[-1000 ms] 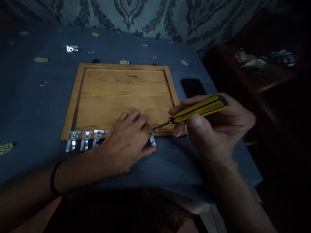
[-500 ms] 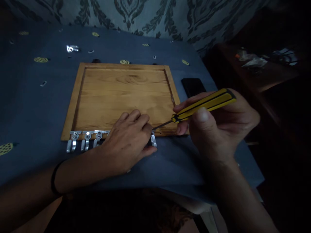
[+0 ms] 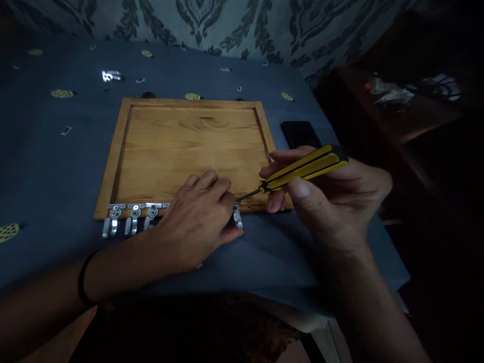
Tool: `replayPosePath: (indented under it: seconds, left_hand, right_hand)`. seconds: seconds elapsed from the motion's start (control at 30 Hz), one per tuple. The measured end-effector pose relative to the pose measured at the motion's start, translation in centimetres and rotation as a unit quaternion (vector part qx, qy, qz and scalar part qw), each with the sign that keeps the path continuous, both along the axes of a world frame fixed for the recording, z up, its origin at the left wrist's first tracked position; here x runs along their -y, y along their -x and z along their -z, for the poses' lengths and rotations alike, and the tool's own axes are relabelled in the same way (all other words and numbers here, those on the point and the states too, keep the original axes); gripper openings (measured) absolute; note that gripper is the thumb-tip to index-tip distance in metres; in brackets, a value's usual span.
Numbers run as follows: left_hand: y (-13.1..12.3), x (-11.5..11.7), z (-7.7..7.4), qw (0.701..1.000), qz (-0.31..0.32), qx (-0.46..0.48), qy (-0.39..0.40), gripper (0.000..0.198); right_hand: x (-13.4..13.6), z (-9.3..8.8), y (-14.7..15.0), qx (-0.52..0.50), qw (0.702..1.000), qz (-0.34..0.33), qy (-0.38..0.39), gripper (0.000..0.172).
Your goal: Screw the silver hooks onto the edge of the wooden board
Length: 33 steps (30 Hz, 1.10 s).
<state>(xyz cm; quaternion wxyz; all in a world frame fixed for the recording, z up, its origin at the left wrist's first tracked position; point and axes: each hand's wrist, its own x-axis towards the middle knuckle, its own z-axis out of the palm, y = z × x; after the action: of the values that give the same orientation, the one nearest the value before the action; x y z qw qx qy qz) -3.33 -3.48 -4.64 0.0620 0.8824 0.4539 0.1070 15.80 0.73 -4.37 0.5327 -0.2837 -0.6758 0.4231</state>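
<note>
In the head view, my right hand [image 3: 333, 196] is closed round the yellow-and-black handle of a screwdriver [image 3: 304, 169]. Its shaft slants down to the left, and the tip is by the top of a metal hook [image 3: 237, 217]. That hook sits at the near edge of a framed wooden board [image 3: 196, 151], lying flat. My left hand [image 3: 200, 217] is closed against the hook, its thumb along the lower part; the fingertips are partly hidden. Along the same edge, several matching silver hooks [image 3: 132, 219] stand in a row to the left, some covered by my left hand.
A blue patterned cloth [image 3: 49, 166] covers the table. Another metal hook [image 3: 112, 76] lies behind the board at the left. A black phone-like object [image 3: 300, 135] rests to the right. Further right, a clear plastic bag [image 3: 393, 96] lies on a dark wooden surface.
My right hand and the screwdriver handle have shifted a little left and down, and the handle's angle looks slightly different. My left hand stays against the hook.
</note>
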Motion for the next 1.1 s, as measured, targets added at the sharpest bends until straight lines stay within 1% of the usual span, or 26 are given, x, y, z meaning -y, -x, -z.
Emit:
replayPosePath:
  seconds: [0.13, 0.23, 0.3, 0.43, 0.5, 0.63, 0.77, 0.87, 1.0, 1.1]
  left_hand:
    - [0.01, 0.00, 0.11, 1.000, -0.003, -0.006, -0.011, 0.031]
    - [-0.01, -0.01, 0.12, 1.000, -0.001, -0.011, -0.004, 0.032]
    - [-0.04, -0.03, 0.07, 1.000, -0.003, -0.009, 0.004, 0.033]
    - [-0.05, -0.04, -0.07, 1.000, -0.009, -0.008, 0.014, 0.032]
    - [-0.04, -0.04, -0.13, 1.000, -0.007, -0.010, 0.015, 0.032]
    - [-0.01, -0.03, -0.09, 1.000, -0.003, -0.010, 0.006, 0.032]
    - [-0.05, 0.02, 0.12, 1.000, -0.007, -0.005, -0.007, 0.031]
    - [-0.10, 0.05, 0.17, 1.000, -0.008, -0.008, -0.013, 0.033]
    - [-0.14, 0.01, 0.02, 1.000, -0.008, -0.008, 0.001, 0.033]
    - [-0.16, -0.02, -0.08, 1.000, -0.010, -0.009, 0.012, 0.034]
  right_hand:
    - [-0.11, -0.04, 0.02, -0.002, 1.000, -0.001, -0.028, 0.018]
    - [-0.13, 0.10, 0.14, -0.010, 0.999, -0.001, -0.048, 0.016]
    - [-0.09, 0.25, 0.22, -0.023, 0.998, 0.018, -0.048, 0.014]
    - [-0.13, 0.50, 0.18, -0.059, 0.995, 0.080, -0.018, 0.011]
    - [-0.21, 0.54, 0.13, -0.070, 0.993, 0.087, -0.021, 0.009]
    - [-0.27, 0.57, 0.15, -0.055, 0.997, 0.058, -0.018, 0.008]
    - [-0.23, 0.67, 0.25, -0.039, 0.997, 0.064, -0.019, 0.012]
    - [-0.30, 0.68, 0.27, -0.034, 0.998, 0.051, -0.030, 0.013]
    - [-0.32, 0.65, 0.27, -0.032, 0.998, 0.048, -0.036, 0.014]
    - [-0.17, 0.62, 0.31, -0.030, 0.998, 0.050, -0.024, 0.014]
